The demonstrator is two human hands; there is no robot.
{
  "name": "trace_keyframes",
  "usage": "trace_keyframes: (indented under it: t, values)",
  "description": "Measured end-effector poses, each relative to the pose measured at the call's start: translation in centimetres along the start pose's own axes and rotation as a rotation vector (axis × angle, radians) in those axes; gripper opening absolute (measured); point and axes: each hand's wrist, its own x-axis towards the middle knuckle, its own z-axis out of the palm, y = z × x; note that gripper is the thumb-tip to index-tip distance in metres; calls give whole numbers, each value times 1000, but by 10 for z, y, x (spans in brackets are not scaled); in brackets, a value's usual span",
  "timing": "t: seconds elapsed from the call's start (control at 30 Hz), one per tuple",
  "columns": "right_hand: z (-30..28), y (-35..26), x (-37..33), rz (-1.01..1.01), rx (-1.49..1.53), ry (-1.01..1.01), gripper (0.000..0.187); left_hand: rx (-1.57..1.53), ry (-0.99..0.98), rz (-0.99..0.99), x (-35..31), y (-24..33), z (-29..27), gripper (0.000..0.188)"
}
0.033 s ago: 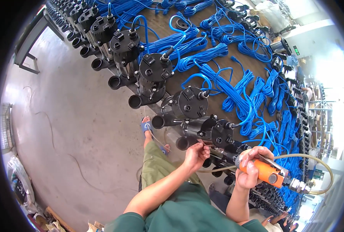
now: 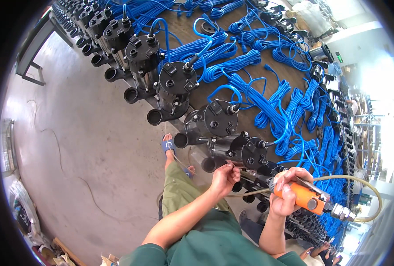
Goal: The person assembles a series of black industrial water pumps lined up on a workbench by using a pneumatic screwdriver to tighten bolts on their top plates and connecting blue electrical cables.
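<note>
My right hand (image 2: 290,190) is wrapped round an orange air screwdriver (image 2: 304,198) with a silver lever. Its dark nose points left at the row of pumps, and a yellowish air hose (image 2: 376,195) joins its metal fitting. Lower and to the left, my left hand (image 2: 225,181) has its fingers pinched together beside a black submersible pump (image 2: 253,153). What the pinch holds, if anything, is too small to make out. The pump has a round black cap, a shiny body and an outlet elbow (image 2: 208,165). Where the tool's tip ends is hidden among the dark parts.
More pumps (image 2: 178,77) stand in a line along the edge of a brown table (image 2: 267,75). Coiled blue cables (image 2: 232,64) lie across it. A thin hose (image 2: 90,190) trails over the grey floor. A metal frame (image 2: 33,48) stands at the far left. Other people's hands (image 2: 323,248) show at lower right.
</note>
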Motion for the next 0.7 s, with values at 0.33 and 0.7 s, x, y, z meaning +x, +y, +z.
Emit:
trace_keyframes:
  t: [0.33, 0.7]
  values:
    - [-8, 15, -5, 5, 24, 4, 33, -4, -24, 8, 3, 1, -8, 15]
    - [-12, 28, -2, 91, -55, -158, 35, 1407, 235, 793, -42, 21, 16, 25]
